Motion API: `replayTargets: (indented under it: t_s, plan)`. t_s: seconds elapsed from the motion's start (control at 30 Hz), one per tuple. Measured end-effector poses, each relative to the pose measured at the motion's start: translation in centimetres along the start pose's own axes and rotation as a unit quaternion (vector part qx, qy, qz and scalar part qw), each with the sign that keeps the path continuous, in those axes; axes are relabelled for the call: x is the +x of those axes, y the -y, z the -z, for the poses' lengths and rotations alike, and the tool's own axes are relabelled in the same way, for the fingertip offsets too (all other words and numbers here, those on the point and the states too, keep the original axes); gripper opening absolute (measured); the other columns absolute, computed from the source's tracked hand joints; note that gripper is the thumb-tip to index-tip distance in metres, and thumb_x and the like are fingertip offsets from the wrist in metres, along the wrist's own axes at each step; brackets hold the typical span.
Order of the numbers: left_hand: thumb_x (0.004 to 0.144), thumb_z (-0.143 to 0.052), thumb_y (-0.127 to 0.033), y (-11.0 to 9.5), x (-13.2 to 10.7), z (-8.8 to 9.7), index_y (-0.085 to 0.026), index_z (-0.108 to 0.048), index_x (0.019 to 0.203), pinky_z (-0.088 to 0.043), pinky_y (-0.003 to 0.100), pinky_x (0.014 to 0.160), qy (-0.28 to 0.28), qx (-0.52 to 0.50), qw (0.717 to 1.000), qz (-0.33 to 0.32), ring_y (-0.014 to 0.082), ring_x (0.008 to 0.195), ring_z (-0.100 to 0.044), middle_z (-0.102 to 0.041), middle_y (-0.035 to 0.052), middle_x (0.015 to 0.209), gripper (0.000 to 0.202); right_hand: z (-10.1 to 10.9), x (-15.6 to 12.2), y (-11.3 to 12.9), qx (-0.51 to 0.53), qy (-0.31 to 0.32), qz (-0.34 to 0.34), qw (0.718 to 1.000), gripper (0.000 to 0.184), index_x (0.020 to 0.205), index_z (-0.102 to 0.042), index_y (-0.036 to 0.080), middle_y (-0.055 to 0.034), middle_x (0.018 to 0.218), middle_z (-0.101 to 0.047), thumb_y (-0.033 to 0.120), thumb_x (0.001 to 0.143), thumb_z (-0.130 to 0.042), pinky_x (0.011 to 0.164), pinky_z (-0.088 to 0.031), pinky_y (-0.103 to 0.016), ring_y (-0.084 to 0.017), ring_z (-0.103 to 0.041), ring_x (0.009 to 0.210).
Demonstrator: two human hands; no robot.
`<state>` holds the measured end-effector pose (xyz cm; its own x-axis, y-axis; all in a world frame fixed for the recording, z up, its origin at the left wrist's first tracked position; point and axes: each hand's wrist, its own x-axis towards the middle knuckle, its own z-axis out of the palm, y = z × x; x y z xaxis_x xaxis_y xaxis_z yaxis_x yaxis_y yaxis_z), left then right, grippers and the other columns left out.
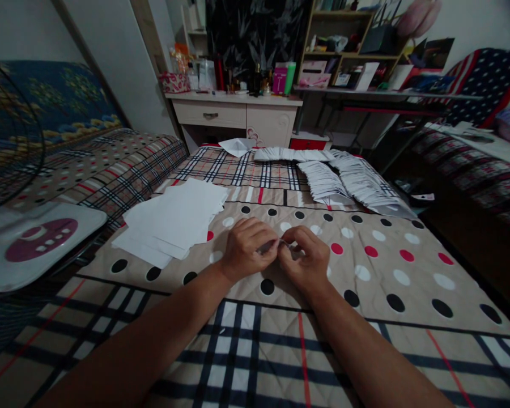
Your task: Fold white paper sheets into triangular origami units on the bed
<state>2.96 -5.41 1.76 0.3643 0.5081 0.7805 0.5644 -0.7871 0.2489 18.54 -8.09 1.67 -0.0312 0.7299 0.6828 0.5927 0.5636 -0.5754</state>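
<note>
My left hand (250,245) and my right hand (306,258) meet over the middle of the bed, fingertips pinched close together. Between them shows a sliver of something thin and pale, mostly hidden by the fingers; I cannot make out what it is. Left of my left hand lies a loose, fanned pile of white paper sheets (182,212). Beyond my right hand, at the far right of the bed, folded white papers stand packed in rows (361,178). Another row of folded papers (291,154) runs along the far edge, with a single folded sheet (238,146) at its left end.
A patterned bedspread (386,362) with dots and plaid lies beneath everything. At the left stand a fan (42,122) and a white plastic lid or board with a purple oval (85,220). Behind the bed are a white dresser (212,116) and a shelf desk (365,90).
</note>
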Motion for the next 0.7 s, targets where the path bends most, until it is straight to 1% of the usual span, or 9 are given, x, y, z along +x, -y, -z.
replayTargets:
  t_s: [0.1,0.2,0.37,0.5,0.63,0.7]
  plan:
    - [0.081,-0.059,-0.019,0.02,-0.03,0.06,-0.019,-0.063,0.077,-0.043,0.033,0.076,0.001,0.017,1.0,-0.008,0.0162,0.076,-0.058,-0.068,0.0014,0.075,0.006,0.03,-0.1,-0.04,0.003,-0.006,0.005,1.0,0.01,0.069,-0.054,0.021,0.0005,0.068,-0.055,0.013,0.074,-0.057,0.057,-0.042,-0.029,-0.014,-0.05,0.063]
    - [0.082,-0.059,-0.019,-0.03,-0.02,0.07,-0.02,-0.063,0.077,-0.043,0.033,0.076,0.005,0.021,1.0,-0.001,0.0165,0.076,-0.058,-0.068,0.0016,0.076,0.007,0.04,-0.19,-0.09,0.009,-0.007,0.007,1.0,0.009,0.07,-0.055,0.021,0.0003,0.069,-0.056,0.013,0.075,-0.058,0.057,-0.043,-0.029,-0.014,-0.051,0.063]
    - [0.081,-0.058,-0.02,-0.19,0.1,-0.02,-0.019,-0.061,0.082,-0.044,0.034,0.079,0.024,-0.021,0.999,0.029,0.0182,0.082,-0.059,-0.068,0.0029,0.083,0.003,0.04,-0.26,-0.25,0.023,0.002,0.018,1.0,0.009,0.076,-0.06,0.02,-0.0008,0.075,-0.061,0.011,0.077,-0.057,0.062,-0.046,-0.029,-0.015,-0.057,0.068]
    - [0.078,-0.057,-0.017,-0.36,0.1,-0.12,-0.019,-0.06,0.083,-0.046,0.034,0.08,0.037,-0.046,0.997,0.048,0.0184,0.083,-0.059,-0.067,0.0032,0.084,0.005,0.09,-0.27,-0.25,0.014,0.018,0.03,0.999,0.01,0.08,-0.063,0.02,-0.0019,0.079,-0.065,0.012,0.077,-0.058,0.065,-0.048,-0.03,-0.016,-0.061,0.072]
    - [0.075,-0.056,-0.015,-0.38,-0.01,-0.08,-0.019,-0.058,0.08,-0.045,0.034,0.079,0.044,-0.029,0.997,0.053,0.019,0.081,-0.058,-0.065,0.0033,0.081,0.006,0.24,-0.22,-0.2,0.001,0.008,0.059,0.998,0.01,0.077,-0.063,0.021,-0.0021,0.079,-0.067,0.012,0.076,-0.058,0.069,-0.049,-0.032,-0.018,-0.063,0.075]
    - [0.073,-0.055,-0.014,-0.19,-0.07,0.03,-0.019,-0.056,0.078,-0.044,0.034,0.076,0.036,-0.013,0.998,0.056,0.0192,0.079,-0.057,-0.063,0.0032,0.078,0.007,0.35,-0.14,-0.34,-0.007,-0.003,0.067,0.998,0.012,0.074,-0.062,0.021,-0.0017,0.078,-0.068,0.01,0.074,-0.059,0.069,-0.05,-0.033,-0.018,-0.062,0.075]
